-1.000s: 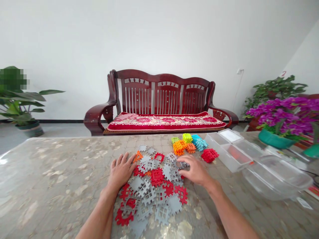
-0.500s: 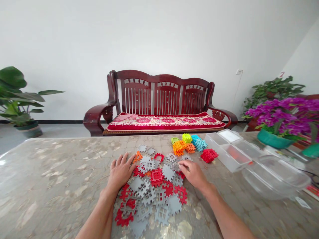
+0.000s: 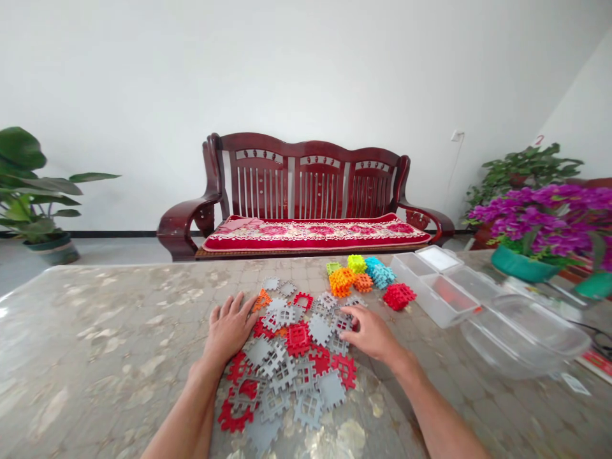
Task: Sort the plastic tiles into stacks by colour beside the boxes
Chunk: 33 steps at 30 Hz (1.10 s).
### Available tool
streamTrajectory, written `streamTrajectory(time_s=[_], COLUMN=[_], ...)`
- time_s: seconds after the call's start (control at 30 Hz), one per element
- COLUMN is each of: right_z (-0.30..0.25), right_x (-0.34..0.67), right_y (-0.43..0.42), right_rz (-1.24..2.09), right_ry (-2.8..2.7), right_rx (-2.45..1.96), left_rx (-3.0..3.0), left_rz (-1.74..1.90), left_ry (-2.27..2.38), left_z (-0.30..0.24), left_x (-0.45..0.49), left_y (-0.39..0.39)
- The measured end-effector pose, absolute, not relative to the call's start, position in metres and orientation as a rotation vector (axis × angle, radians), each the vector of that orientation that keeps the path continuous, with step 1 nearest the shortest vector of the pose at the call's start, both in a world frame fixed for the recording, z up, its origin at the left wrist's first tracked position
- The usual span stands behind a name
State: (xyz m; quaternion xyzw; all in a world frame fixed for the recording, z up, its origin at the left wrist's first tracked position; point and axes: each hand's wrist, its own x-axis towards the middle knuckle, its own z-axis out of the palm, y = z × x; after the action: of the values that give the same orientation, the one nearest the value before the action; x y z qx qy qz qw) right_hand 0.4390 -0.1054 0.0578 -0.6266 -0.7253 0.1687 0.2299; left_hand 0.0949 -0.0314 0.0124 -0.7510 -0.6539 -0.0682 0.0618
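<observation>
A loose heap of flat interlocking plastic tiles with notched edges lies between my hands, mostly grey tiles [image 3: 320, 329] and red tiles [image 3: 298, 338]. Some have window-like cut-outs. My left hand [image 3: 231, 325] rests flat with its fingers spread at the heap's left side, close to an orange tile [image 3: 262, 299]. At the right side is my right hand [image 3: 370, 330], its thumb and fingers apart around the edge of a grey window tile [image 3: 342, 323]; I see no firm grip on it.
Behind the heap stand stacks of orange tiles [image 3: 342, 282], yellow-green tiles [image 3: 356, 263], blue tiles [image 3: 380, 273] and red tiles [image 3: 400, 296]. To their right are a divided clear plastic box [image 3: 449, 306], a clear lid-like container [image 3: 526, 338] and a flower pot [image 3: 526, 264].
My right hand's thumb and fingers have come apart from a pinch, and a grey tile now shows lying between them. The left hand stays in place.
</observation>
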Motion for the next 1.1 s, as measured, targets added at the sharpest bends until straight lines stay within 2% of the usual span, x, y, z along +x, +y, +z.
streamTrajectory(time_s=[0.4, 0.6, 0.7, 1.1], right_z=[0.058, 0.061, 0.054, 0.036], right_x=[0.438, 0.465, 0.470, 0.453], right_y=[-0.106, -0.094, -0.088, -0.085], right_rz=[0.421, 0.050, -0.020, -0.184], right_ry=[-1.955, -1.595, -1.528, -1.787], right_rx=[-1.687, -1.862, -1.963, -1.977], left_rx=[-2.265, -2.262, -2.258, -2.252], left_rz=[-0.223, -0.232, -0.220, -0.203], left_ry=[-1.966, -1.981, -1.983, -1.972], left_z=[0.013, 0.012, 0.012, 0.011], left_x=[0.096, 0.096, 0.096, 0.095], left_y=[-0.032, -0.031, -0.031, -0.031])
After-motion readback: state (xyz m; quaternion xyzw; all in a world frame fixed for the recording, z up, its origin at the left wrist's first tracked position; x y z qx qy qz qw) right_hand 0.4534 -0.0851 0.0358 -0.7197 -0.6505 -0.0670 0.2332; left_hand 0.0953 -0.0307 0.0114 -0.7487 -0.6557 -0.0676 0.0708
